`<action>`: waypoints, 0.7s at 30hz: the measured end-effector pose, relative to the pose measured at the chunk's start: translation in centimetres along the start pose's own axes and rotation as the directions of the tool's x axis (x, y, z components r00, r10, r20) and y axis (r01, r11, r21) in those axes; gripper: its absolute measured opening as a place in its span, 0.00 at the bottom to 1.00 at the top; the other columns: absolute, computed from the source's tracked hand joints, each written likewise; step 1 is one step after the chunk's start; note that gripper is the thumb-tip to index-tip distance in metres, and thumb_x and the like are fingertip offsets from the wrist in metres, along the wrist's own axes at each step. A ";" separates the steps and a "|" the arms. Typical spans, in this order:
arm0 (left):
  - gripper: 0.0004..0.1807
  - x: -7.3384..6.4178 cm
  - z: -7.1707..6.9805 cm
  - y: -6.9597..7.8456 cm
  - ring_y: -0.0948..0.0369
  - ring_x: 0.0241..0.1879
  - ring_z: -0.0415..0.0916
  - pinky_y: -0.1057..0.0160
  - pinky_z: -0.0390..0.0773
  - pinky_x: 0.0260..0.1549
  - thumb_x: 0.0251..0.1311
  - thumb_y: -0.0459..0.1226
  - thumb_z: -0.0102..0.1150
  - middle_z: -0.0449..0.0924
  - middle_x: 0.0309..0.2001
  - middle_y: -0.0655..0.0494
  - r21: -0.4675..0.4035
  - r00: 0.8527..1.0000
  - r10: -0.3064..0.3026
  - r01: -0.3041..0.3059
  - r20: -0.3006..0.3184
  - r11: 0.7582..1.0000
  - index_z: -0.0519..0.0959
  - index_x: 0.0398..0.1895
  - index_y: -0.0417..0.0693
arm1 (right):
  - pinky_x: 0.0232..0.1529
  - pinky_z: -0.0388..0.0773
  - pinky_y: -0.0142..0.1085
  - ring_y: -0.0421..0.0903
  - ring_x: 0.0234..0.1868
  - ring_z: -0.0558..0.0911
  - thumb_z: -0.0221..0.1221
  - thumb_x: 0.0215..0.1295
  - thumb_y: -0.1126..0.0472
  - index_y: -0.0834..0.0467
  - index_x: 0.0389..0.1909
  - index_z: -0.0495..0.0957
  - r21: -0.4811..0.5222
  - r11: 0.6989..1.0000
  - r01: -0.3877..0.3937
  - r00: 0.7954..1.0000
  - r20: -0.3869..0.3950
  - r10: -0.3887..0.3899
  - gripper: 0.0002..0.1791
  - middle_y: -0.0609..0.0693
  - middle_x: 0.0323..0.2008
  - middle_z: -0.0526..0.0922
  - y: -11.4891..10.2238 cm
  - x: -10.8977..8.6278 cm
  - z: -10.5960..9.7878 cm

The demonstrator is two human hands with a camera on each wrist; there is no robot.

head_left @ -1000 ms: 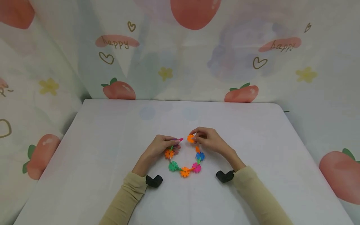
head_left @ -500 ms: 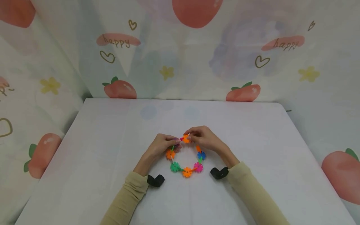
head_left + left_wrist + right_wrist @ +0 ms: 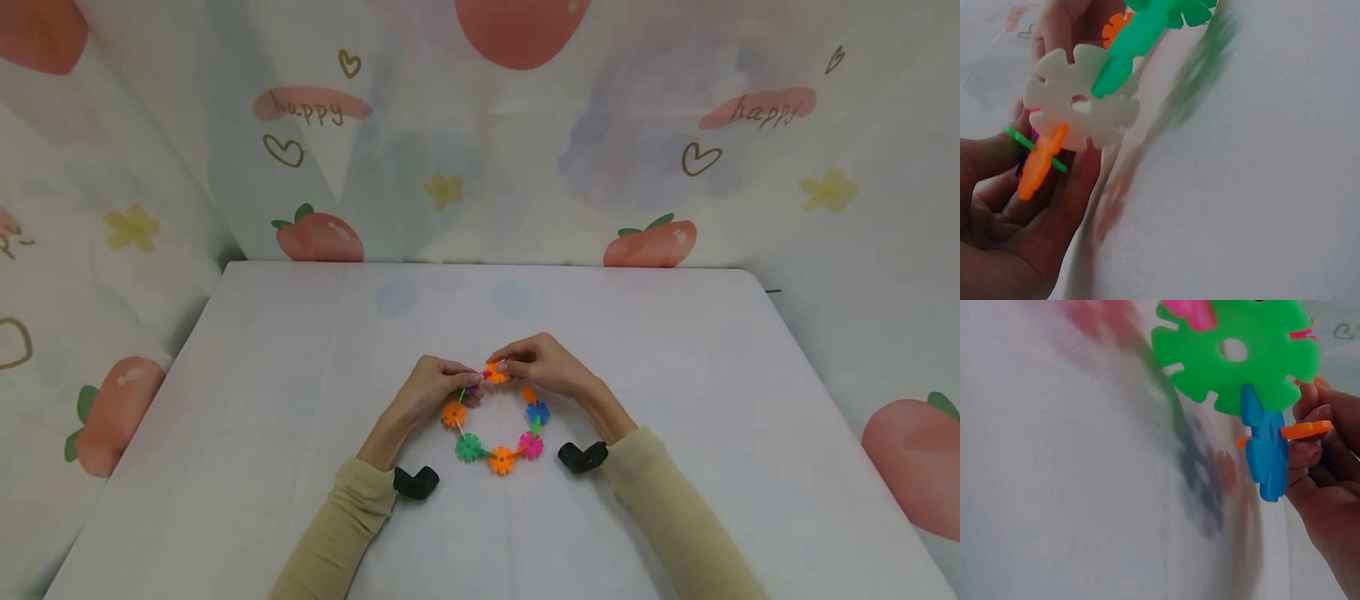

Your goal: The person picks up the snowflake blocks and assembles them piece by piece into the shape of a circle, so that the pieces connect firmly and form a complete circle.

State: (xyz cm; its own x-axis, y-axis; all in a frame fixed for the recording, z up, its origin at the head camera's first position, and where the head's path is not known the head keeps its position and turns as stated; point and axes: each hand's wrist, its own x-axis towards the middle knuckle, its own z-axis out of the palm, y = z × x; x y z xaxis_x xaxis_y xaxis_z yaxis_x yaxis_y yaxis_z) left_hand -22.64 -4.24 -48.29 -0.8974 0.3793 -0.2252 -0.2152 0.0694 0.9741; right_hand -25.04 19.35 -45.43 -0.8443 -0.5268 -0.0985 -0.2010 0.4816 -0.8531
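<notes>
A ring-like chain of colourful interlocking snowflake discs hangs between both hands in the head view, with a teal-green disc (image 3: pixel 469 447), an orange disc (image 3: pixel 502 461) and a pink one (image 3: pixel 531 446) along its lower side. My left hand (image 3: pixel 435 387) pinches the chain's upper left part, at a purple disc mostly hidden by fingers. An orange disc (image 3: pixel 498 373) is pinched by my right hand (image 3: pixel 551 365), touching a small pink disc beside the left fingertips. A white disc (image 3: pixel 1079 97) shows edge-on links in the left wrist view; a green disc (image 3: pixel 1235 369) joins a blue one (image 3: pixel 1266 456) in the right wrist view.
The white-covered table (image 3: pixel 315 333) lies beneath both hands. A printed cloth (image 3: pixel 510 142) with fruit, hearts and flowers rises behind it and along the sides. Black wrist devices (image 3: pixel 416 482) sit at both cuffs.
My right hand has moved left with the orange disc, bringing it from a gap away up against the pink disc. The left hand has stayed nearly still.
</notes>
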 end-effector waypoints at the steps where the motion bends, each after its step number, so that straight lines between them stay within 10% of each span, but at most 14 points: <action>1: 0.12 -0.1 0.0 0.0 0.60 0.30 0.86 0.63 0.87 0.37 0.68 0.33 0.65 0.90 0.34 0.41 0.014 1.000 -0.005 0.005 -0.006 1.000 0.87 0.43 0.29 | 0.38 0.82 0.33 0.46 0.34 0.85 0.60 0.73 0.63 0.60 0.53 0.86 -0.007 1.000 -0.014 1.000 -0.026 0.013 0.13 0.55 0.40 0.90 0.0 -0.3 0.0; 7: 0.12 -0.5 0.0 0.4 0.59 0.32 0.87 0.63 0.86 0.41 0.67 0.37 0.67 0.90 0.38 0.43 0.051 1.000 -0.022 0.021 0.014 0.998 0.87 0.44 0.34 | 0.36 0.79 0.36 0.45 0.34 0.81 0.65 0.70 0.52 0.55 0.48 0.88 -0.169 0.979 -0.117 0.990 -0.103 0.101 0.13 0.49 0.37 0.89 -0.5 -2.6 -1.5; 13: 0.14 -0.6 -0.3 0.5 0.58 0.34 0.89 0.63 0.86 0.45 0.67 0.36 0.66 0.89 0.43 0.44 0.081 0.999 -0.030 0.028 0.024 0.996 0.85 0.52 0.37 | 0.43 0.80 0.38 0.44 0.40 0.81 0.71 0.64 0.51 0.56 0.48 0.89 -0.253 0.946 -0.205 0.967 0.094 0.235 0.16 0.46 0.40 0.89 -0.9 -4.0 -2.6; 21: 0.18 -0.6 -0.4 0.6 0.58 0.38 0.89 0.64 0.84 0.49 0.69 0.38 0.65 0.90 0.44 0.46 0.152 0.999 -0.039 0.035 0.021 0.988 0.84 0.59 0.41 | 0.46 0.83 0.39 0.43 0.42 0.84 0.69 0.67 0.57 0.57 0.46 0.90 -0.253 0.964 -0.078 0.988 0.108 0.108 0.11 0.48 0.43 0.90 -0.4 -3.4 -1.6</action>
State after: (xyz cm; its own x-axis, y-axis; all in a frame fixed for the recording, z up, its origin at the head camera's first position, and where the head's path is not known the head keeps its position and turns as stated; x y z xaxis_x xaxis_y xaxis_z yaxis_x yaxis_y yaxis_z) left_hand -22.41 -4.77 -47.61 -0.8800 0.3956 -0.2627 -0.1859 0.2219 0.9572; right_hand -22.83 22.05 -43.94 -0.8022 -0.5443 -0.2453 -0.2538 0.6828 -0.6851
